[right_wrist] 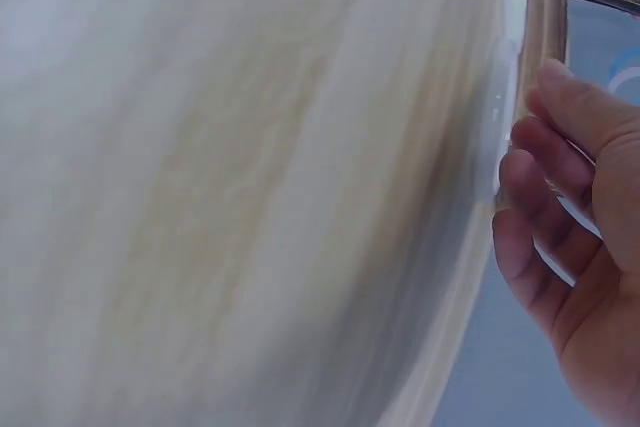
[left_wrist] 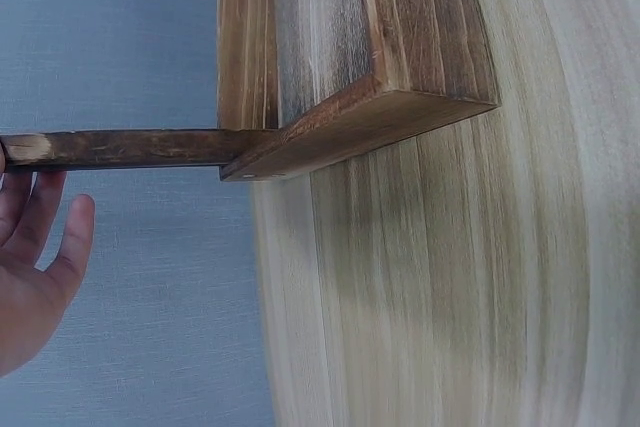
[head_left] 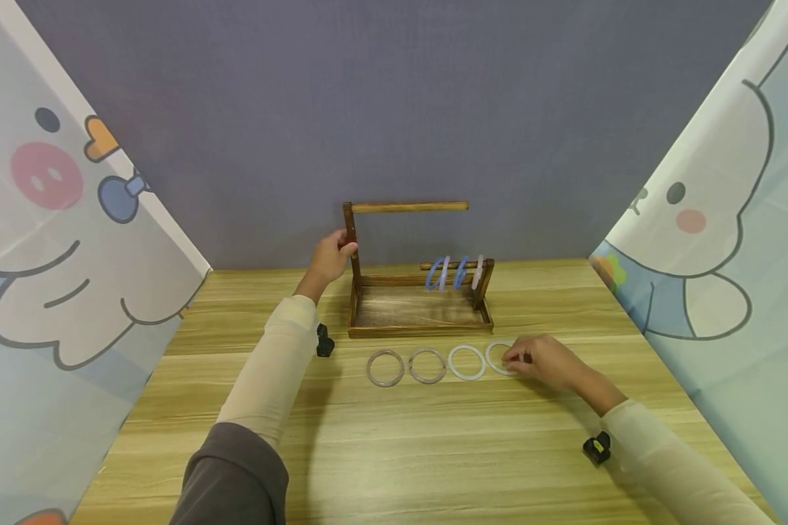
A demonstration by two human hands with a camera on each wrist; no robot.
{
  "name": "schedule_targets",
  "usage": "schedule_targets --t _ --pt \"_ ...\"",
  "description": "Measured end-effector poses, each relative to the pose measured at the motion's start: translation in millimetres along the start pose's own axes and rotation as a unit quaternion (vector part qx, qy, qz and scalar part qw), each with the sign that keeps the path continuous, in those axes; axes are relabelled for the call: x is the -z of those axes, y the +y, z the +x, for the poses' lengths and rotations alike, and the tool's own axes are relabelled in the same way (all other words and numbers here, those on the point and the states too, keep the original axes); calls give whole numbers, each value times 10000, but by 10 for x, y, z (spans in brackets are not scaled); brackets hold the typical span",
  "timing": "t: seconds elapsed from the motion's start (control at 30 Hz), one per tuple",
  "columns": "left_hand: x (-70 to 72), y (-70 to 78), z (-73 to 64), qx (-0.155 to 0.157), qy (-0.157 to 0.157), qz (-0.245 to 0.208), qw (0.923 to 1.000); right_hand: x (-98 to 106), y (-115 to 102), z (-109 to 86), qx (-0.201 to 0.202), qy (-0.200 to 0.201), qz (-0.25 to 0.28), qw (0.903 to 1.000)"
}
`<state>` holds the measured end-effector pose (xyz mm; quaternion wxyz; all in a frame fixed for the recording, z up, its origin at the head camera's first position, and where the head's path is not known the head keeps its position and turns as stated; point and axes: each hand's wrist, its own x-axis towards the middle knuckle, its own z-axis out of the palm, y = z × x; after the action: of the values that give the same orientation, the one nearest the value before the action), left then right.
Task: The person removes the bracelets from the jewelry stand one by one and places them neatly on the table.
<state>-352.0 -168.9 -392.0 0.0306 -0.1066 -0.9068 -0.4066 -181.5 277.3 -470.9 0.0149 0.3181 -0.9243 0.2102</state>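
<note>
A dark wooden bangle stand (head_left: pixel 420 332) has a tall post at its left, and my left hand (head_left: pixel 333 255) holds that post. In the left wrist view the fingers of my left hand (left_wrist: pixel 35 277) lie at the post (left_wrist: pixel 130 149), thumb mostly out of frame. My right hand (head_left: pixel 545 361) pinches the rightmost pale bangle (head_left: pixel 494 348), fingers curled at its right edge. The right wrist view shows my right hand (right_wrist: pixel 580 187) with its fingertips at the bangle (right_wrist: pixel 493 127). Left of it lie a white bangle (head_left: pixel 466 376) and two greyish-pink bangles (head_left: pixel 385 383).
Several blue and lilac bangles (head_left: pixel 443 274) hang on the stand's short lower bar. The long upper bar (head_left: pixel 410 207) is bare. Small black objects sit on the wooden table (head_left: pixel 433 459), one beside the left forearm (head_left: pixel 325 343), another by the right sleeve (head_left: pixel 597 448). A grey wall rises behind.
</note>
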Motion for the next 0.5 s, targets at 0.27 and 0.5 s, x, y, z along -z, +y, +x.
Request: schedule_targets --t 0.27,0.5 --pt "-1 -6 3 -11 -14 60 10000 47 -30 90 132 510 -20 9986" --pt "0 -16 14 60 -58 67 9999 72 -137 216 -180 678 5 9975"
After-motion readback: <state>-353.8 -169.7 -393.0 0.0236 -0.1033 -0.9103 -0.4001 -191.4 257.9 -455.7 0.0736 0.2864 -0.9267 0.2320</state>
